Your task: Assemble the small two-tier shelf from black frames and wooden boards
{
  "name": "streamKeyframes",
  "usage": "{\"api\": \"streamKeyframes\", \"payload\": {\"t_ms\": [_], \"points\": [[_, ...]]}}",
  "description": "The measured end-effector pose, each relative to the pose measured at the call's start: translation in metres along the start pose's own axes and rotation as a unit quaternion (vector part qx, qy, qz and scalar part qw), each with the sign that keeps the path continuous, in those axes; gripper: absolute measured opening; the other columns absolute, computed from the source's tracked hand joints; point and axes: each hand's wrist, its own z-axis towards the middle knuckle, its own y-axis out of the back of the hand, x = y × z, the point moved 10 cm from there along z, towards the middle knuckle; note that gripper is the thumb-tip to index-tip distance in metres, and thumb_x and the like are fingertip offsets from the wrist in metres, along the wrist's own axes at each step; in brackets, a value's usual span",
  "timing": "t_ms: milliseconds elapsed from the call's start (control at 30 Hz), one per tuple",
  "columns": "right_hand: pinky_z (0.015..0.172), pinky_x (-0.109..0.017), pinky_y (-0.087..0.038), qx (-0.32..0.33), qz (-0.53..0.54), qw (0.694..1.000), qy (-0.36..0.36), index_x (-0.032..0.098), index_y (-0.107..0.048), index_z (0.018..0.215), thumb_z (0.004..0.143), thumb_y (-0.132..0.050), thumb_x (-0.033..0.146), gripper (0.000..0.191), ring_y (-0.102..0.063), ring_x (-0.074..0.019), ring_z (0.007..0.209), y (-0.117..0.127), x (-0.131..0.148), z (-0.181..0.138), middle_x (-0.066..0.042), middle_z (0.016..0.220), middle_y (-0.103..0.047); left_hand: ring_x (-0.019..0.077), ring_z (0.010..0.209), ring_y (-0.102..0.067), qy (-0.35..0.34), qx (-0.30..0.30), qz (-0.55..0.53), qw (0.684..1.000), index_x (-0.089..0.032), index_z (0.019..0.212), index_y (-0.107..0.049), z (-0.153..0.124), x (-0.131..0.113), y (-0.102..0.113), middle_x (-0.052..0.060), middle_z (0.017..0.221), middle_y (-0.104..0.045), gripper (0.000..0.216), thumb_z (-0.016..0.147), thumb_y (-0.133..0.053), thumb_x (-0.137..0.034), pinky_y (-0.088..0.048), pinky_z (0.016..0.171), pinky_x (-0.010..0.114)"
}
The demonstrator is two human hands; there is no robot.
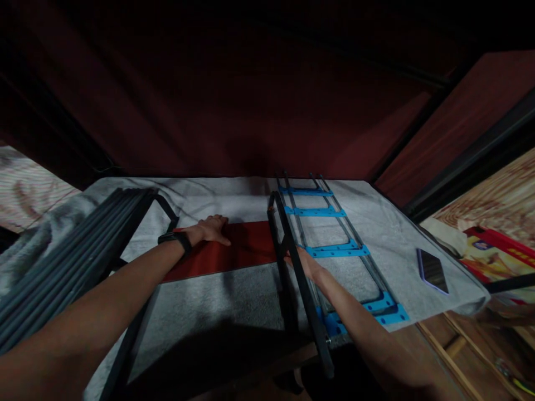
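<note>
A red board (246,245) spans the gap between two black metal side frames. My left hand (213,227), with a dark band at the wrist, lies on the board's left part with its fingers spread. At the board's right end stands the right black metal frame (298,267), leaning along its length. My right hand (307,263) reaches in from its right side and grips its bar; some fingertips are hidden behind it. Another black metal frame (167,209) runs along the board's left end, partly behind my left arm.
Dark ribbed tubes or slats (79,245) lie together at the left. Thin metal frames with blue perforated brackets (338,252) rest on the grey cloth (384,250) at the right, near a phone (432,270). A red-yellow box (497,256) stands further right. A dark red panel (251,122) rises behind.
</note>
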Motion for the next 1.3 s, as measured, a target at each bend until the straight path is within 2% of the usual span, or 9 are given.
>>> {"api": "streamKeyframes", "payload": {"t_ms": [167,333,500,633,733,900,1000,1100,1300], "points": [[0.074,-0.025,-0.051,-0.022,0.010,1.000,-0.012,0.017,-0.068,0.086,0.082,-0.054,0.005,0.019,-0.063,-0.0180,0.083,0.005,-0.002,0.002,-0.008,0.092,-0.069,0.0300,0.106,-0.057,-0.034,0.023,-0.031,0.999,-0.015,0.113,-0.059,0.018,0.005,0.001,0.014,0.120,-0.060,0.075,0.053,-0.071,-0.059,-0.046,0.084,0.035],[0.084,-0.025,-0.049,-0.001,-0.005,1.000,0.018,0.016,-0.067,0.082,0.086,-0.049,0.005,0.021,-0.063,-0.0170,0.090,0.002,-0.003,0.002,-0.006,0.088,-0.067,0.0228,0.089,-0.058,-0.069,0.014,-0.111,0.991,-0.019,0.095,-0.056,0.026,0.015,0.002,0.006,0.105,-0.062,0.060,0.053,-0.070,-0.061,-0.044,0.070,0.028],[0.078,-0.025,-0.049,-0.012,-0.027,0.999,0.019,0.014,-0.063,0.085,0.089,-0.046,0.006,0.020,-0.062,-0.0163,0.083,-0.001,-0.003,-0.002,-0.009,0.094,-0.065,0.0185,0.074,-0.056,-0.048,0.054,-0.221,0.973,-0.021,0.089,-0.051,0.031,0.023,-0.012,0.000,0.082,-0.061,0.054,0.056,-0.069,-0.059,-0.039,0.059,0.025],[0.077,-0.026,-0.049,-0.014,0.004,1.000,0.020,0.015,-0.060,0.082,0.088,-0.049,0.008,0.014,-0.061,-0.0173,0.083,0.001,-0.002,-0.004,-0.008,0.089,-0.064,0.0178,0.072,-0.055,-0.030,0.041,-0.244,0.968,-0.020,0.088,-0.052,0.034,0.026,-0.013,0.000,0.081,-0.061,0.053,0.052,-0.072,-0.055,-0.036,0.057,0.024],[0.078,-0.027,-0.049,-0.002,0.006,1.000,0.026,0.016,-0.059,0.078,0.087,-0.048,0.006,0.017,-0.060,-0.0180,0.084,0.000,-0.004,-0.005,-0.006,0.082,-0.063,0.0171,0.069,-0.054,-0.018,0.037,-0.286,0.957,-0.021,0.087,-0.052,0.035,0.029,-0.014,0.000,0.080,-0.061,0.053,0.051,-0.072,-0.054,-0.036,0.056,0.024],[0.079,-0.029,-0.050,-0.023,-0.006,0.999,0.048,0.017,-0.058,0.081,0.086,-0.047,0.005,0.018,-0.058,-0.0176,0.082,0.000,-0.002,-0.008,-0.007,0.090,-0.061,0.0174,0.069,-0.056,-0.016,0.050,-0.343,0.938,-0.021,0.086,-0.053,0.032,0.029,-0.020,-0.001,0.078,-0.062,0.055,0.049,-0.072,-0.056,-0.040,0.058,0.025],[0.074,-0.027,-0.050,-0.047,0.028,0.998,0.042,0.018,-0.057,0.082,0.083,-0.050,0.004,0.015,-0.056,-0.0166,0.079,0.004,-0.003,-0.007,-0.005,0.087,-0.060,0.0181,0.070,-0.057,-0.012,0.050,-0.355,0.934,-0.021,0.086,-0.055,0.032,0.030,-0.021,-0.001,0.079,-0.063,0.057,0.047,-0.073,-0.058,-0.041,0.059,0.025],[0.074,-0.027,-0.049,-0.043,0.063,0.996,0.055,0.018,-0.056,0.076,0.081,-0.052,0.003,0.016,-0.054,-0.0165,0.079,0.004,-0.001,-0.002,-0.004,0.080,-0.060,0.0184,0.071,-0.058,-0.009,0.058,-0.360,0.931,-0.021,0.087,-0.057,0.032,0.030,-0.022,-0.001,0.081,-0.064,0.059,0.046,-0.074,-0.059,-0.041,0.058,0.025],[0.075,-0.028,-0.050,-0.031,0.041,0.996,0.069,0.018,-0.055,0.071,0.083,-0.047,0.003,0.020,-0.055,-0.0153,0.076,-0.001,0.001,-0.002,-0.003,0.080,-0.059,0.0179,0.069,-0.057,-0.008,0.053,-0.363,0.930,-0.021,0.087,-0.059,0.027,0.027,-0.019,-0.001,0.080,-0.064,0.057,0.047,-0.074,-0.058,-0.041,0.056,0.025]]}}
